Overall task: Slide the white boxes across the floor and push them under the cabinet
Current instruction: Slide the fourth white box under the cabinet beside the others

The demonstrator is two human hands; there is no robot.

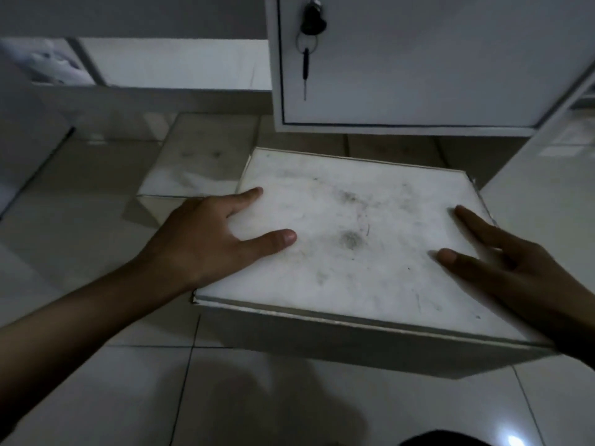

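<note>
On top of the near white box (354, 239), both hands flat and spread: left hand (206, 239) over the left edge, thumb and forefinger apart on the lid; right hand (502, 262) at the right edge, fingers splayed, gripping nothing. Dusty, smudged lid, no readable writing or label. On the tiled floor (96, 381), far end just below the front of the white cabinet (434, 59). Keys (309, 37) hanging from the door lock. Second white box (199, 159) just beside, back left.
</note>
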